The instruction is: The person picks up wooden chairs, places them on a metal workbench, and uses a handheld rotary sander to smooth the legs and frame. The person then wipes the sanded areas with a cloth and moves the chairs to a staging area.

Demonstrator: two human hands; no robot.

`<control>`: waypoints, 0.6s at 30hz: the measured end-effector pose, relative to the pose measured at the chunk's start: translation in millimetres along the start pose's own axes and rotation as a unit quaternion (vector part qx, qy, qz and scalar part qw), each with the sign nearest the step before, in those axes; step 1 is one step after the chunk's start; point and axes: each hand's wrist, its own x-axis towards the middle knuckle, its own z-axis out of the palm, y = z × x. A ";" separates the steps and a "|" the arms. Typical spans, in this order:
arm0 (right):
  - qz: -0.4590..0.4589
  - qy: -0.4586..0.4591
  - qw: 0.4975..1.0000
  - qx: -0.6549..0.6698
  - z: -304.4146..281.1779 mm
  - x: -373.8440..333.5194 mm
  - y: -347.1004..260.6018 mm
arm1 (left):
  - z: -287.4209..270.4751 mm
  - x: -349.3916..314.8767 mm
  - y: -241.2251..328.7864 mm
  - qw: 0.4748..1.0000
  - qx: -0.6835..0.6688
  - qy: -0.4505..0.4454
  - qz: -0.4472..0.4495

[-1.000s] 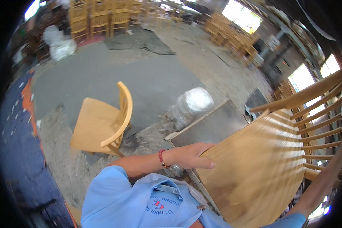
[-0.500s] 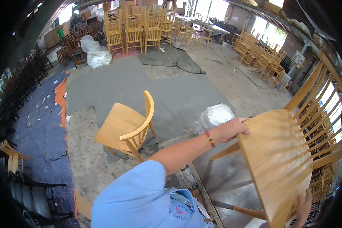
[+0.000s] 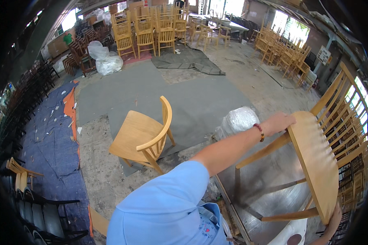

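Observation:
A light wooden chair (image 3: 315, 157) with a spindle back is held up on the right, its seat tilted toward the far right. My left hand (image 3: 279, 123) is closed over the seat's left corner, the arm reaching across from a light-blue sleeve. My right hand (image 3: 335, 217) grips the seat's near edge at the lower right; its fingers are partly hidden by the seat. The chair's legs extend over a shiny metal tabletop (image 3: 253, 196). I cannot tell whether they all touch it.
A second wooden chair (image 3: 141, 134) with a curved backrest stands left of my arm. A plastic-wrapped bundle (image 3: 238, 120) sits beyond my forearm. Stacked wooden chairs (image 3: 145, 34) line the back, with more chairs (image 3: 284, 53) at far right. Blue tarpaulin (image 3: 49, 134) covers the left floor.
Both hands and the held chair have shifted to the right. The chair's seat is tilted more steeply, and more of its legs and the metal surface shows.

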 end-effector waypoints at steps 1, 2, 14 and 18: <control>0.021 0.020 1.000 0.010 -4.2 -10.5 6.8 | -0.3 -6.4 5.8 0.998 0.051 0.024 0.019; 0.042 0.044 0.998 0.020 -11.9 -24.5 13.8 | 2.0 -12.4 9.4 0.993 0.101 0.044 0.038; 0.102 0.156 0.896 0.403 61.4 -63.2 2.1 | -22.3 -1.0 -6.9 0.937 0.304 0.055 0.162; 0.153 0.218 0.910 0.318 68.4 -72.7 -19.5 | -9.0 -3.1 -9.5 0.991 0.115 0.021 0.063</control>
